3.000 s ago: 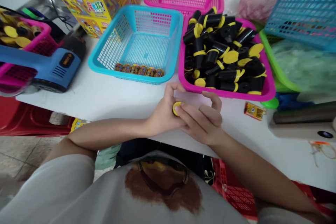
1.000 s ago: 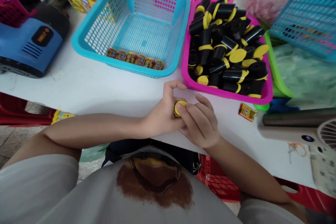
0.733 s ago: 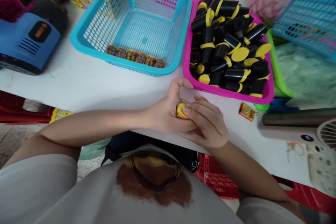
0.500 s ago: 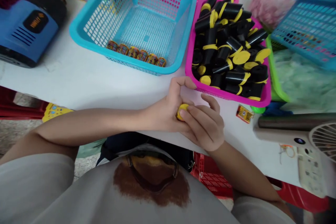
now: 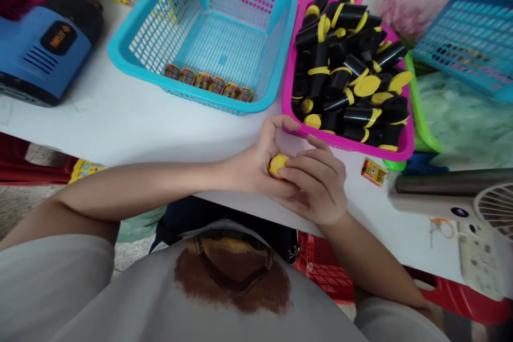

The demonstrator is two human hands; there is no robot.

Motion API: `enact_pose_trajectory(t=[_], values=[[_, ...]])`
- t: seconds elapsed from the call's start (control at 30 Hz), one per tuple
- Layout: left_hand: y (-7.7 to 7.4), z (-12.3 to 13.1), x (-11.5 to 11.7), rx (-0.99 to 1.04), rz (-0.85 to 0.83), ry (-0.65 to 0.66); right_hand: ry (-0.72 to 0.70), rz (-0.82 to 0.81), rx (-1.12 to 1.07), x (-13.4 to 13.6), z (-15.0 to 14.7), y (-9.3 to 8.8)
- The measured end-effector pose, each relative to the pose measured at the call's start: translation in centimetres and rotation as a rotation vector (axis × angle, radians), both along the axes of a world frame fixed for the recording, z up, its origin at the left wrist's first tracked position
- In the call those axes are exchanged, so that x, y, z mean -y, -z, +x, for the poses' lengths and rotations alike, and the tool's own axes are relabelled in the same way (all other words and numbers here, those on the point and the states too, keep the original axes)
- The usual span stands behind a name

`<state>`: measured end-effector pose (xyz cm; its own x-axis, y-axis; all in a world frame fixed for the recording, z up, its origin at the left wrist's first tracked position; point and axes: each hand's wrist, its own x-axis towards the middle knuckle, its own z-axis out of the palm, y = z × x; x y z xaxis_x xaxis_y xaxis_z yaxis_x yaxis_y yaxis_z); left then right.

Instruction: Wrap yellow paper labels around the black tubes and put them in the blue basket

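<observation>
Along near edge of white bench (image 5: 120,117), round yellow cap (image 5: 278,165) held between both hands, just below front corner of magenta plastic basket (image 5: 344,141). Left hand (image 5: 256,165): fingers (image 5: 276,124) arched and curled inward, nearly closed, palm side against cap. Right hand (image 5: 316,184): fingers (image 5: 316,165) curved over cap's face, closed onto it from right. Whether any black body sits behind cap: hidden by hands. Along near wall of cyan plastic basket (image 5: 244,109), six small printed packets (image 5: 204,81) in one short row, most of mesh floor showing behind them. In magenta plastic basket, tall heap of black cylinders (image 5: 318,53) with yellow bands and caps, loose yellow discs among them. Just right of that basket's corner, on bench, single packet (image 5: 374,172). Tally lopsided: short row against full heap.
</observation>
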<state>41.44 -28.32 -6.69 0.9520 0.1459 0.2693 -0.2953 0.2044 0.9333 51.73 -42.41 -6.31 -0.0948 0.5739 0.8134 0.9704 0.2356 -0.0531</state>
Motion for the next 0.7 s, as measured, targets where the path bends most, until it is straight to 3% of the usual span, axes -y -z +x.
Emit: enact_pose_trajectory(t=[0.13,0.27,0.37,0.47,0.6,0.7], values=[[0.7,0.0,0.2,0.064,0.011,0.106,-0.023,-0.015,0.023,0.4,0.2,0.1],[0.2,0.1,-0.9,0.142,0.179,-0.063,0.039,0.010,0.030,0.1,0.3,0.3],[-1.7,-0.2,-2.5,0.179,0.423,-0.158,0.124,0.037,0.055,-0.2,0.7,0.1],[-4.7,-0.5,-4.6,0.124,0.608,-0.231,0.201,0.079,0.042,-0.2,2.0,-0.9],[-8.4,1.4,-9.1,-0.104,0.757,-0.375,0.576,-0.079,-0.129,0.1,5.4,-2.6],[-9.6,4.7,-12.9,-0.314,0.942,-0.404,0.876,-0.270,-0.262,0.1,7.9,-2.8]])
